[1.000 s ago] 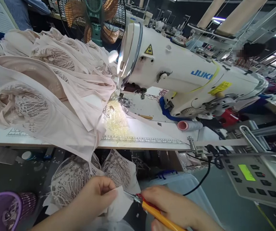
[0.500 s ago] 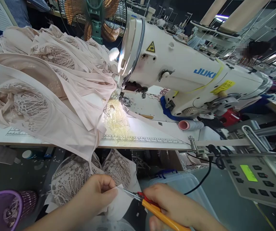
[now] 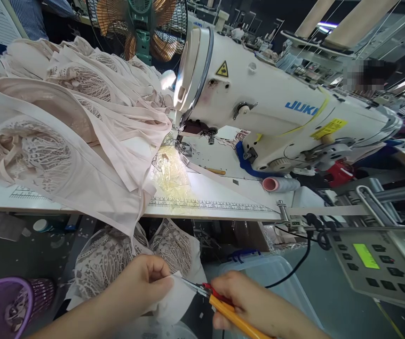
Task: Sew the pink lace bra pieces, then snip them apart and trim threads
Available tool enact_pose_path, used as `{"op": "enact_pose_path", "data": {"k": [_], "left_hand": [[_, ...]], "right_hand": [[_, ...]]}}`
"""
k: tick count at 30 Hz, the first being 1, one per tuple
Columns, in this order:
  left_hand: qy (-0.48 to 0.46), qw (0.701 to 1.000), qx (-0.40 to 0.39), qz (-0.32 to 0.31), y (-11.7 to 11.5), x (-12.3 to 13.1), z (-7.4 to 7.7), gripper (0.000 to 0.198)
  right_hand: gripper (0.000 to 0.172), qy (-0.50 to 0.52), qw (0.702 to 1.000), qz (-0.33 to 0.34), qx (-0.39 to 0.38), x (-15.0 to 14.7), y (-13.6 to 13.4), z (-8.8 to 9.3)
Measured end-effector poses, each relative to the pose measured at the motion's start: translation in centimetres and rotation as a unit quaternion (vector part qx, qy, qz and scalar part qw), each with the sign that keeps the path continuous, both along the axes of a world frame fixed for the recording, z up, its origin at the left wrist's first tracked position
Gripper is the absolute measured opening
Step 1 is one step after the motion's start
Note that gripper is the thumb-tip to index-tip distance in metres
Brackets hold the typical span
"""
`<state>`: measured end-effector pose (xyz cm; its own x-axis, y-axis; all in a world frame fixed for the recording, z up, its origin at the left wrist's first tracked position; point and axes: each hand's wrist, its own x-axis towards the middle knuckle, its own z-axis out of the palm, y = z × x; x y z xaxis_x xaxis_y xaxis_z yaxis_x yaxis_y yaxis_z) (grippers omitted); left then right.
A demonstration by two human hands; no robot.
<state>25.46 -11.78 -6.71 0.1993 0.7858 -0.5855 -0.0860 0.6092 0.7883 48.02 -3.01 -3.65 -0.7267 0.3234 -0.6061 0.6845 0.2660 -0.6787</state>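
Observation:
Low in the head view, my left hand point(image 3: 142, 282) pinches the edge of a pale pink bra point(image 3: 176, 299) between thumb and fingers. Its lace cups point(image 3: 105, 263) hang below the table edge, partly hidden by my hand and wrist. My right hand point(image 3: 239, 299) is wrapped round small scissors point(image 3: 230, 313) with orange and red handles. The metal blades point left and touch the fabric edge beside my left fingertips. Whether the blades are apart cannot be made out.
A JUKI sewing machine point(image 3: 255, 89) stands on the white table point(image 3: 205, 188). Several more bras point(image 3: 71, 127) are heaped on its left. A fan point(image 3: 142, 28) is behind, a purple basket point(image 3: 22, 287) at lower left, a control panel point(image 3: 375, 263) at right, a clear bin point(image 3: 269, 268) below.
My right hand has shifted slightly, its lower fingers curling closer round the scissor handles. My left hand and the fabric stay nearly in place.

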Motion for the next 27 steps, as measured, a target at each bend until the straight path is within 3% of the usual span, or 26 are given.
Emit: {"op": "enact_pose_path", "data": {"k": [7, 13, 17, 22, 25, 27], "left_hand": [[-0.001, 1.0, 0.007, 0.003, 0.2, -0.1, 0.5, 0.023], [0.012, 0.999, 0.032, 0.015, 0.5, -0.4, 1.6, 0.029], [0.03, 0.999, 0.044, 0.011, 0.7, -0.4, 1.9, 0.031], [0.082, 0.992, 0.097, -0.018, 0.8, -0.6, 1.8, 0.032], [0.216, 0.955, 0.203, -0.022, 0.4, -0.9, 0.7, 0.027], [0.336, 0.88, 0.336, -0.007, -0.2, -1.0, -0.4, 0.039]], "right_hand": [[0.056, 0.059, 0.996, -0.067, -0.015, 0.4, -0.7, -1.8], [0.048, 0.178, 0.958, -0.201, 0.1, -0.9, -0.9, -0.4], [0.031, 0.263, 0.94, -0.189, 0.105, -2.7, -1.8, 0.1], [0.021, 0.298, 0.934, -0.161, 0.116, -4.2, -2.7, -0.9], [0.023, 0.281, 0.936, -0.174, 0.124, -4.5, -2.7, -0.9], [0.025, 0.27, 0.93, -0.225, 0.108, -4.7, -2.6, -0.6]]}}
